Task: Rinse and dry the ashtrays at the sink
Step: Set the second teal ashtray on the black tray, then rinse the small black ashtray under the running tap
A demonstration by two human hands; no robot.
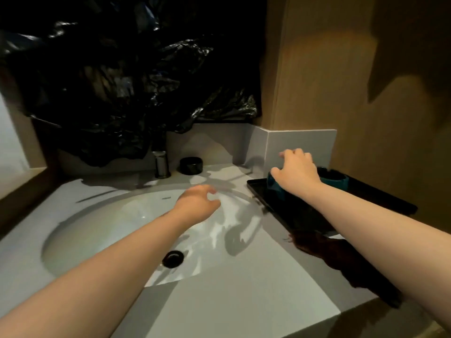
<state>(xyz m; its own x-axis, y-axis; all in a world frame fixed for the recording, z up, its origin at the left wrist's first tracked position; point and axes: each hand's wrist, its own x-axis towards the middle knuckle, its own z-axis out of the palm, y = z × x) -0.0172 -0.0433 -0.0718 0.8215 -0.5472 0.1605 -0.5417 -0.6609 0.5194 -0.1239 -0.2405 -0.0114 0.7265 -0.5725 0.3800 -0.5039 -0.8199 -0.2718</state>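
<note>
You are looking down at a white oval sink (97, 230) set in a pale grey counter (231, 301), with a dark round drain (173, 258) at the near side of the bowl. Both your bare forearms reach forward.

Your left hand (196, 206) hovers over the far right part of the bowl, palm down. Its fingers are loosely curled and it holds nothing.

Your right hand (296, 172) is on top of a teal ashtray (277, 191), with fingers bent and spread over the rim and the thumb down its left side. The blur does not show whether the hand truly grips it or only rests on it.

That ashtray stands at the far left corner of a black tray (292, 215), which lies on the counter just right of the sink. A second teal ashtray (338, 181) stands on the same tray, just beyond your wrist to the right.

A dark reddish cloth (334, 254) lies crumpled on the counter by the tray's near end. At the back of the sink stands a metal tap (161, 164), with a small black round pot (191, 165) just to its right. Crumpled black plastic sheeting (122, 81) hangs behind the tap. A wooden wall panel (341, 69) rises on the right.
</note>
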